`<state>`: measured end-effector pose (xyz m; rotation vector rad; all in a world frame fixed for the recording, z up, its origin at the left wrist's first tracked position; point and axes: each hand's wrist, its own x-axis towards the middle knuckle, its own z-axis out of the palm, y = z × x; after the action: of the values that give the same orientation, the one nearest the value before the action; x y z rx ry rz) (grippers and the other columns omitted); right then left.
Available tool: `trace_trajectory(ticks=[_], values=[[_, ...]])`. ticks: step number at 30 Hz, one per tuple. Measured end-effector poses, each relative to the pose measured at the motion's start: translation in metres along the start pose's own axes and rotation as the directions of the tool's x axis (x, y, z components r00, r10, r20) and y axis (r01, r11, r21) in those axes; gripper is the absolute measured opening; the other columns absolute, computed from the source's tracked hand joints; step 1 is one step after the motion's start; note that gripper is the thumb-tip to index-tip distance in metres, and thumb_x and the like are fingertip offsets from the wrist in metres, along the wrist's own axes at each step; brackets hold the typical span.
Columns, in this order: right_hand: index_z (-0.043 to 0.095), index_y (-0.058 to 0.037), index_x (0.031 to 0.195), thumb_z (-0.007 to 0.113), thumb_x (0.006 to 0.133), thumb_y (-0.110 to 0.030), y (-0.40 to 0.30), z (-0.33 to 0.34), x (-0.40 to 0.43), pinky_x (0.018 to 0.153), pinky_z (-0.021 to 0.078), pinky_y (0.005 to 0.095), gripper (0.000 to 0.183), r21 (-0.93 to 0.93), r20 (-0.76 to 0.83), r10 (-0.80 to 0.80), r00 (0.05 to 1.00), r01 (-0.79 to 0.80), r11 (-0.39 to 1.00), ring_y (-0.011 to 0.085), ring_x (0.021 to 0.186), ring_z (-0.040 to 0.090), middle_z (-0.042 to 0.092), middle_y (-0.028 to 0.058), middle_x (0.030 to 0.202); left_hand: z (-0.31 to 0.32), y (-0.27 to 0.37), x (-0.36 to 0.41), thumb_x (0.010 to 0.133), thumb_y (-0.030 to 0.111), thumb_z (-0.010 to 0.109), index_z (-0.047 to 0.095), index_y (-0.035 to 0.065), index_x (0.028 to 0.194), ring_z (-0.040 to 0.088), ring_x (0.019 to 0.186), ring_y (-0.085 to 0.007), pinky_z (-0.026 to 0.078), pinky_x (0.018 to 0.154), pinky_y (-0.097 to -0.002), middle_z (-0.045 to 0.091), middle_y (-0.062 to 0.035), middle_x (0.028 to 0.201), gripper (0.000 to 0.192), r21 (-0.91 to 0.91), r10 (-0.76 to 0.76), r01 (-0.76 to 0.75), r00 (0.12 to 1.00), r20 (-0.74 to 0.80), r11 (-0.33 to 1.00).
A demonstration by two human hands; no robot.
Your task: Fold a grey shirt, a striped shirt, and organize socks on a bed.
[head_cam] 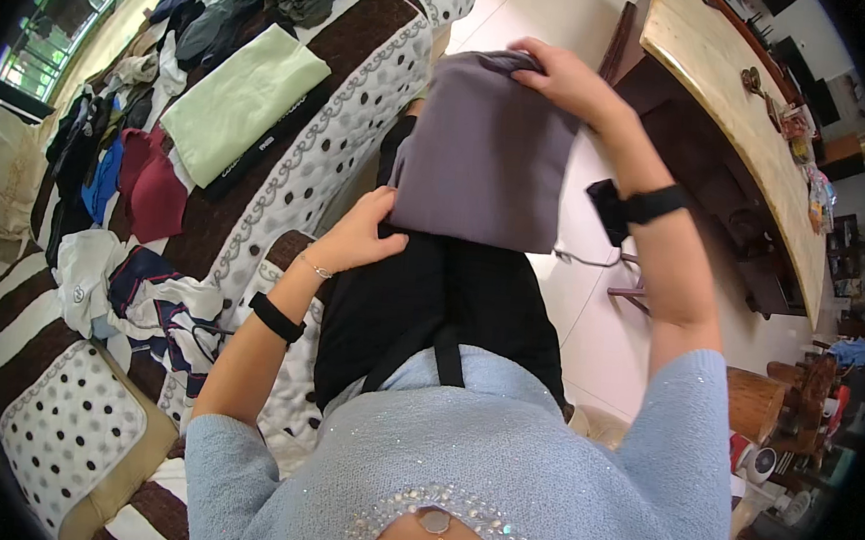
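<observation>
A folded purple-grey cloth [489, 153] lies over my thighs, its near edge almost straight across my black trousers [446, 293]. At its far right corner, my right hand [559, 79] grips the top edge, where the fabric is slightly bunched. My left hand [360, 227] touches the near left corner. Its thumb stands apart below the cloth's edge, and its other fingers are partly hidden at the cloth's side. To the left, a folded pale green cloth [244, 106] rests on a black garment [268, 142] with white lettering on the sofa.
Loose clothes, among them a maroon garment [152, 186] and a white-and-navy garment [167, 304], lie across the striped sofa cover [208, 254]. A table with a stone-like top [724, 80] stands on the right. A cable [587, 261] hangs beside the cloth, above the tiled floor [574, 295].
</observation>
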<state>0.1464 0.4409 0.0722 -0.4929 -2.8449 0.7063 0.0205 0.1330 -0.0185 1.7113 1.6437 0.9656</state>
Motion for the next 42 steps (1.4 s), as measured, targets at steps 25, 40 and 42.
trace_trajectory(ticks=[25,40,42], values=[[0.061,-0.0077,0.106,0.055,0.065,0.009,-0.111,-0.005,-0.179,0.069,0.0491,0.0339,0.044,-0.075,-0.109,-0.075,0.991,0.067,0.995,0.0279,0.08,0.061,0.064,0.0108,0.094,-0.074,0.133,-0.022,0.057,-0.003,0.058,0.058,0.0041,0.09,0.051,0.084,-0.033,0.042,0.073,-0.0364,0.048,-0.0121,0.082,0.034,0.496,0.13,0.005,0.963,-0.238,0.868],[0.06,-0.0004,0.1,0.056,0.08,-0.007,-0.072,0.027,-0.228,0.067,0.0456,0.0219,0.022,0.713,0.504,0.139,0.852,-0.502,0.49,0.0049,0.074,0.053,0.06,-0.0015,0.084,-0.017,0.091,-0.091,0.079,0.018,0.065,0.05,0.004,0.105,0.052,0.096,-0.0098,0.039,0.086,-0.0246,0.057,-0.0038,0.104,0.033,-0.608,-0.416,0.404,0.9,0.131,0.683],[0.06,-0.0021,0.1,0.057,0.081,-0.011,-0.054,0.033,-0.196,0.067,0.0439,0.0203,0.021,0.72,0.41,0.189,0.892,-0.444,0.533,0.0039,0.074,0.052,0.059,-0.0027,0.084,-0.016,0.073,-0.07,0.083,0.019,0.063,0.053,0.0038,0.101,0.052,0.092,-0.0076,0.04,0.083,-0.0233,0.057,-0.0004,0.098,0.025,-0.623,-0.48,0.37,0.877,-0.011,0.69]])
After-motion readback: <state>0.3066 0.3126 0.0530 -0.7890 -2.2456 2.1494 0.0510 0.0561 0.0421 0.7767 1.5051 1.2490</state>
